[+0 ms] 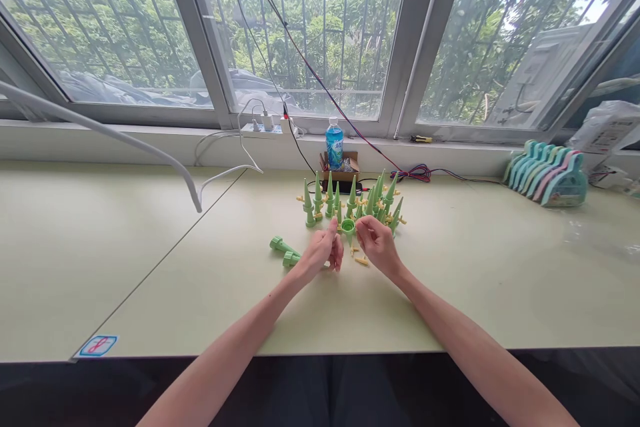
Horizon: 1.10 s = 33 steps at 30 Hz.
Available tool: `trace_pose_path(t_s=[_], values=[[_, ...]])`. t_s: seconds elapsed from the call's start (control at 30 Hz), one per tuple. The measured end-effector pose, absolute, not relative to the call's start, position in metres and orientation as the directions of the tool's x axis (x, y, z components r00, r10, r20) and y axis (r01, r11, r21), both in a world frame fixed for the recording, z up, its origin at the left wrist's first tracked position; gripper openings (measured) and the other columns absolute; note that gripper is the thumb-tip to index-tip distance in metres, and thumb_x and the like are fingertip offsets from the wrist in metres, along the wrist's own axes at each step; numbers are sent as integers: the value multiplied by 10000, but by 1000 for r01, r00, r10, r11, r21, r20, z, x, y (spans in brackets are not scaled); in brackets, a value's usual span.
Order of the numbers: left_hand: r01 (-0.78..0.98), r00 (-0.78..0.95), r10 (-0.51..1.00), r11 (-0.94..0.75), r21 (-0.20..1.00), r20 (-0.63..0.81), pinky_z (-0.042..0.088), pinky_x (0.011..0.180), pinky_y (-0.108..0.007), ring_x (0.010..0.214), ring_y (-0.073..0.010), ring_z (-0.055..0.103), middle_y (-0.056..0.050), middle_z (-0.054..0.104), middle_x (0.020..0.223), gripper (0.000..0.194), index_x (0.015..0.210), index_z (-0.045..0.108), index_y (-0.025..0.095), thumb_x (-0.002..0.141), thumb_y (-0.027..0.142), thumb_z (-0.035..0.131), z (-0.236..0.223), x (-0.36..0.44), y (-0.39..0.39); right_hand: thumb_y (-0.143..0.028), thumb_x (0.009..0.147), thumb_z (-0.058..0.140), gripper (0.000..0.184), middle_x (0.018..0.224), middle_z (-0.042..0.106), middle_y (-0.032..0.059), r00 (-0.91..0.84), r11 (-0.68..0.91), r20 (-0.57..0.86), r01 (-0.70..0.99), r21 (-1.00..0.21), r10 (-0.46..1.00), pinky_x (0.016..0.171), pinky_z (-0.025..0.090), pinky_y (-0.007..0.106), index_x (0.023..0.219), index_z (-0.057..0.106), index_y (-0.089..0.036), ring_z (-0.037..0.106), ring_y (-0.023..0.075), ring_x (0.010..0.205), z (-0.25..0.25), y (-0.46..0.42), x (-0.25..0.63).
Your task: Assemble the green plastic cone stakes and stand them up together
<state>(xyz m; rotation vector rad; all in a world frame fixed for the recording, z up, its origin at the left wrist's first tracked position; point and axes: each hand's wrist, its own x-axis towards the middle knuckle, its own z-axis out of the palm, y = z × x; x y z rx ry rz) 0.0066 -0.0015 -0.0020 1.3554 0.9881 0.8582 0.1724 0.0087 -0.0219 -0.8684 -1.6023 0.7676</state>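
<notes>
My left hand [323, 250] is over the table with its thumb raised and its fingers curled; what it grips, if anything, is hidden. My right hand [377, 243] is closed in a pinch, and whatever is between the fingertips is too small to name. Between the hands is a green plant-watering spike [348, 227], its round open end toward me. Small yellow valve pieces [361, 261] lie just below it. Two green spikes [281, 245] with ribbed caps lie on their sides left of my left hand. Behind both hands stand several green spikes [307, 203], tips up, with yellow valves attached.
A blue-labelled bottle [335, 145] stands with a small cardboard box [351, 163] against the windowsill. A dark phone-like device [343, 187] lies behind the spikes. Coiled cables [413, 173] and a row of pastel plastic pieces [547, 173] are farther right. A white cable [150, 147] crosses the left.
</notes>
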Motion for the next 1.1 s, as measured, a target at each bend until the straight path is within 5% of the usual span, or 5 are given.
trace_pose_path(t_s=[0.23,0.57,0.87,1.1], values=[[-42,500,845,242,969,-189,316,367,-222,414,-114,521,-119,657,620,778,615,636,108,819,782,303,-4,5,1,-483,940,466,333,654,466,-15,-194,539,509,153,-829,838,455,354,213,800,531,-188,404,91,511,-18,5,172],[-119,521,835,278,953,-178,416,427,-223,498,-110,558,-182,703,935,670,840,687,79,826,703,446,-2,3,1,-473,915,504,304,648,465,-29,-179,526,501,139,-839,847,451,387,213,806,516,-190,406,87,499,-17,5,171],[-60,483,871,137,989,-91,435,425,-206,553,-122,588,-76,599,816,496,893,609,127,819,614,557,3,3,-3,-466,912,514,322,597,465,-33,-156,508,488,141,-850,859,461,378,233,739,501,-195,406,95,474,-17,5,172],[83,479,871,-168,982,108,471,431,-201,618,-145,626,-39,558,794,416,917,610,152,825,556,581,0,4,-5,-458,912,501,358,530,406,-42,-127,505,489,255,-825,863,434,259,236,684,508,-183,337,92,463,-17,7,173]])
